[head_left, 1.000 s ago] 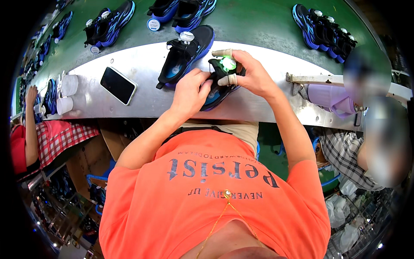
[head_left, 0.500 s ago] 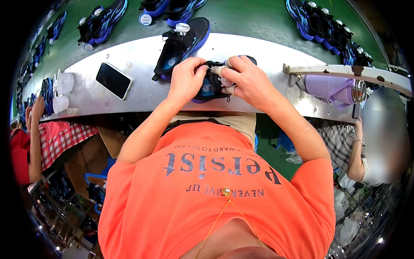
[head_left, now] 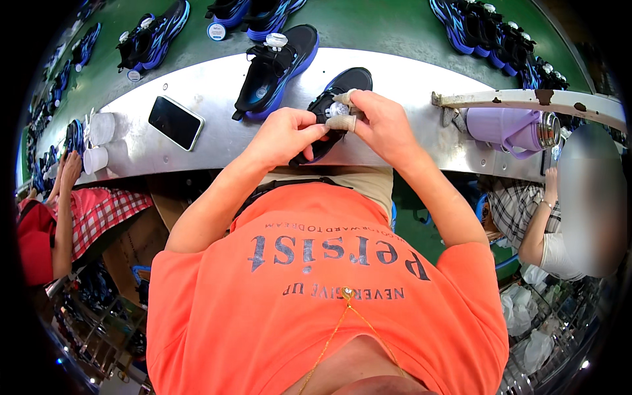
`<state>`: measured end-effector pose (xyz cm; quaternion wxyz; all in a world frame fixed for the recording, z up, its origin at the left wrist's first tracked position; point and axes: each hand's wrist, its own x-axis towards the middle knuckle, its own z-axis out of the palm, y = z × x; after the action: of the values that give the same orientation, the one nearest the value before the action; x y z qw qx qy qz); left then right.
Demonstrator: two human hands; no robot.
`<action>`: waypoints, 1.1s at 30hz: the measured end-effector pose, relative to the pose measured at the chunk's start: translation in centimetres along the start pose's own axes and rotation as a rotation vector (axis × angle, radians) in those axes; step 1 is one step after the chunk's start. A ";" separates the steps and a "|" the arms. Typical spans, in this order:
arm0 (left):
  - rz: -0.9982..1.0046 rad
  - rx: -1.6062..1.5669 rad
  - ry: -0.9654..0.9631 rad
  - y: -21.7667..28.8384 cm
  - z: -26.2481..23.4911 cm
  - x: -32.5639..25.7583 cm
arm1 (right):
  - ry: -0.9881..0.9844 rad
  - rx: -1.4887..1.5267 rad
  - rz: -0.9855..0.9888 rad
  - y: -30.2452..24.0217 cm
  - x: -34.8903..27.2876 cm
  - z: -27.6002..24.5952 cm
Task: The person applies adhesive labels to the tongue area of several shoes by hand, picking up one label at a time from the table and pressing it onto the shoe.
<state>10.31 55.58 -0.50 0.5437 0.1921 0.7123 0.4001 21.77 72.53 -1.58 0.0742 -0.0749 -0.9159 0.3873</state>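
A black shoe with a blue-purple sole (head_left: 354,80) lies on the metal worktop before me, toe pointing away and to the right. My left hand (head_left: 289,136) grips it near its opening, thumb and fingers bent over the edge and partly hiding it. Pale coverings wrap the thumb and index finger of my right hand (head_left: 382,125). Those two fingertips close around a white, clear-looking piece (head_left: 338,110) on the top of the shoe. Just left of it, a matching shoe (head_left: 280,72) stands untouched, with a similar white piece (head_left: 276,41) on it.
A phone (head_left: 176,123) and white rolls (head_left: 101,128) lie to the left. At right are a lilac bottle (head_left: 503,128) and a chipped white bar (head_left: 520,103). More shoes (head_left: 155,36) stand on the green surface (head_left: 368,29) beyond. Co-workers sit on both sides.
My left hand has shifted down toward the heel end. My right hand has moved slightly, uncovering the shoe's toe. The co-worker at left has brought both hands together by a shoe.
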 end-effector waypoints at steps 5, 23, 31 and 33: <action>-0.073 -0.126 -0.048 0.3 0.1 -0.5 | -0.175 0.352 0.139 -0.5 0.7 -1.6; -0.124 -0.338 0.022 0.2 1.7 -2.0 | -0.186 0.150 0.194 -0.9 0.6 -0.6; -0.066 -0.204 0.101 -0.2 2.8 -1.9 | -0.122 0.157 0.194 -1.5 0.3 -0.5; -0.056 -0.223 0.140 -0.2 3.0 -1.9 | -0.073 0.154 0.141 -1.3 0.2 -0.1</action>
<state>13.74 55.19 0.32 0.5214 0.0821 0.7048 0.4740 21.44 71.70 -0.53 0.0188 -0.1188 -0.8780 0.4632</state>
